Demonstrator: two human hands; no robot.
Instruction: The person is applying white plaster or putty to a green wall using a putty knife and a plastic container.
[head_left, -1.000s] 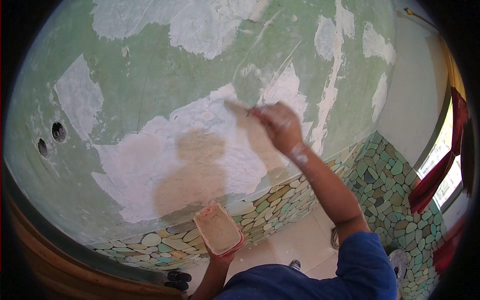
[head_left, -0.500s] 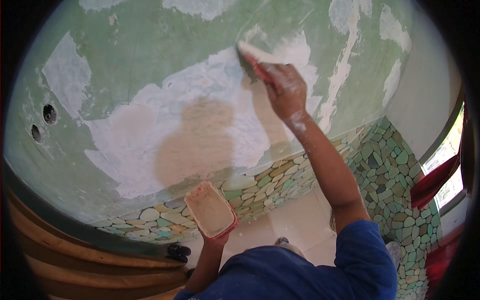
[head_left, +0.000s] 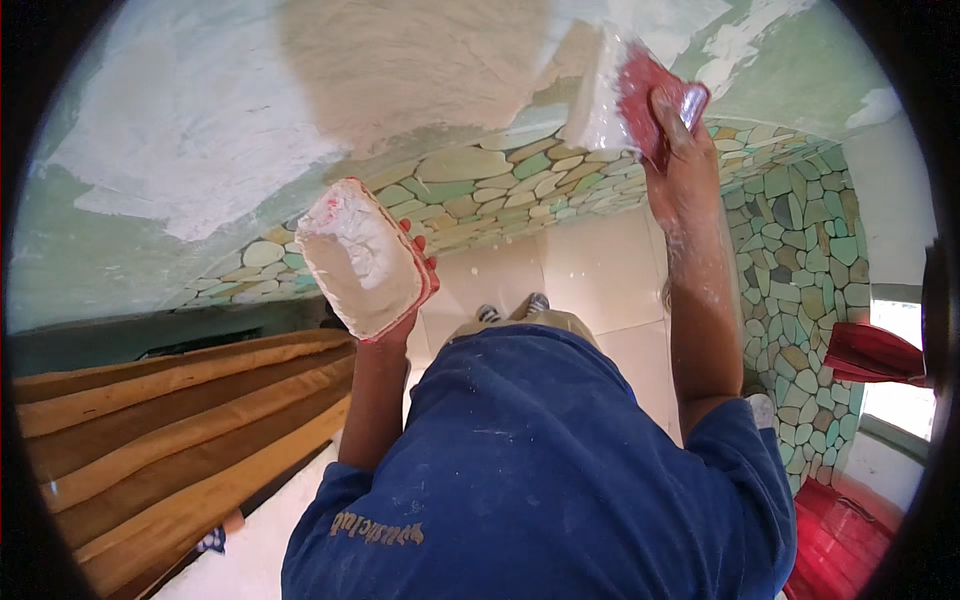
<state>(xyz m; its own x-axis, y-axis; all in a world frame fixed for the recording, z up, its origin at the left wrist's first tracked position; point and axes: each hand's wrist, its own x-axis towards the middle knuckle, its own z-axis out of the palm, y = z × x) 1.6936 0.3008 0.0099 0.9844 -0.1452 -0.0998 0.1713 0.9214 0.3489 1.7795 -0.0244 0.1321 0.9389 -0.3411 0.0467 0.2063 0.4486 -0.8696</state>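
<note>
My left hand (head_left: 397, 328) supports a red rectangular tub (head_left: 426, 284) from beneath, its fingers curled around the far right side. Pale putty (head_left: 365, 250) coats the tub's inside, thickest toward the far end. To the right, my right hand (head_left: 684, 165) grips a red putty spreader (head_left: 645, 95) close to the wall, thumb laid on its face. White putty covers the spreader's left edge; whether that edge touches the wall is unclear. Behind both tools stands the green wall (head_left: 800, 75) with broad white putty patches (head_left: 170, 110). A shadow falls across the middle patch.
Pebble-like stone tiling (head_left: 480, 180) lines the wall's lower part and continues down the right side (head_left: 795, 260). Light floor tiles (head_left: 590, 265) lie below, around my feet. Brown folded cloth (head_left: 190, 430) fills the left; red fabric (head_left: 875, 352) hangs by the window at right.
My right hand has brought the spreader down and right from high on the wall. The tub has risen in view and moved left. My view has tilted downward, showing more of my body.
</note>
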